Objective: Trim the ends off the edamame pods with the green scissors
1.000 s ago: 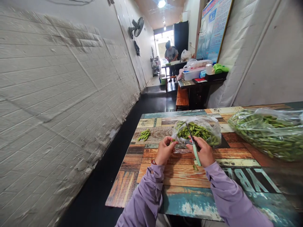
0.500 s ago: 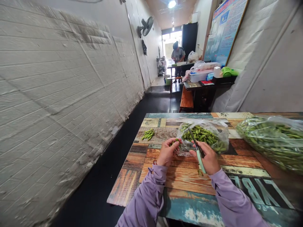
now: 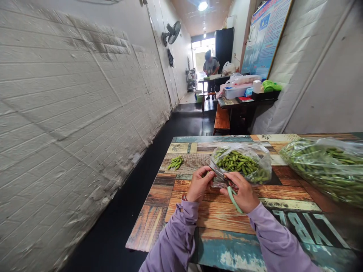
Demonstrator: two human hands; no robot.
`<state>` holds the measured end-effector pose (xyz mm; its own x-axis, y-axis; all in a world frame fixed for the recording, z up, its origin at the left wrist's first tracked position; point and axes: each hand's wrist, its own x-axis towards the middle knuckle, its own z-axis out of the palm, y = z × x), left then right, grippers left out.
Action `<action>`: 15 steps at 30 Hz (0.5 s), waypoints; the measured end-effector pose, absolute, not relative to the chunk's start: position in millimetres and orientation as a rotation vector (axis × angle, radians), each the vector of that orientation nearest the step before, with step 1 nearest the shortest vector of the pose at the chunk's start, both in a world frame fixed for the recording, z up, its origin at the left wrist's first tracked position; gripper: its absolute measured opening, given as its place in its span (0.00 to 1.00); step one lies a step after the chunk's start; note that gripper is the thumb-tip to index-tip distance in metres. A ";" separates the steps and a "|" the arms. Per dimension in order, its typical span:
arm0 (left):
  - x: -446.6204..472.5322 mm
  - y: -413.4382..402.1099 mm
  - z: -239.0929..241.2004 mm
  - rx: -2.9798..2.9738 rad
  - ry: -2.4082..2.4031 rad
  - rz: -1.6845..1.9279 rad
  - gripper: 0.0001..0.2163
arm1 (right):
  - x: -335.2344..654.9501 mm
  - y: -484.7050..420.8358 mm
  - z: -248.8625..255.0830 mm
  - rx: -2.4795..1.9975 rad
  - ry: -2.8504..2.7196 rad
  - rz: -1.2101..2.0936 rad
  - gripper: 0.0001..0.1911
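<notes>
My right hand [image 3: 241, 190] grips a pair of scissors [image 3: 234, 200] with pale green handles, the blades pointing up and left toward my left fingertips. My left hand [image 3: 200, 183] is pinched closed on a green soybean pod, mostly hidden by the fingers. Just beyond both hands lies an open clear plastic bag [image 3: 265, 162] full of green soybean pods [image 3: 238, 161]. A small pile of pods [image 3: 176, 162] rests on the table left of the bag, beyond my left hand.
A larger clear bag of pods [image 3: 326, 166] lies on the right of the patchwork wooden table [image 3: 215, 211]. Farther back are a bench [image 3: 222, 119], a second table with boxes and bags, and a person [image 3: 211, 68] standing at another table. A white brick-patterned wall [image 3: 70, 113] runs along the left.
My right hand has turned the scissors, so the blades now tilt left and come close to my left fingertips. My left hand stays pinched in nearly the same place. The view has shifted slightly.
</notes>
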<state>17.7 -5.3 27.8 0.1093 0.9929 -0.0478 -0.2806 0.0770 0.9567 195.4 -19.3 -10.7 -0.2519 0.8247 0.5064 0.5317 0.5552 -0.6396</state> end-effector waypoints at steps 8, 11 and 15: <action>15.9 -4.1 23.7 1.092 0.979 1.223 0.14 | 195.0 -19.8 -9.8 -1.118 -1.959 0.438 0.23; 16.6 -4.6 23.5 1.129 0.995 1.208 0.13 | 194.6 -20.9 -8.5 -1.112 -1.957 0.452 0.23; 16.9 -5.5 24.1 1.191 1.007 1.209 0.12 | 193.4 -22.9 -5.3 -1.104 -1.950 0.465 0.23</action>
<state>16.9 -5.5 24.1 0.1149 0.9923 0.0453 -0.1350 -0.0296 0.9904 193.4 -22.9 -5.3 -0.2715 0.8346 0.4793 0.5284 0.5455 -0.6505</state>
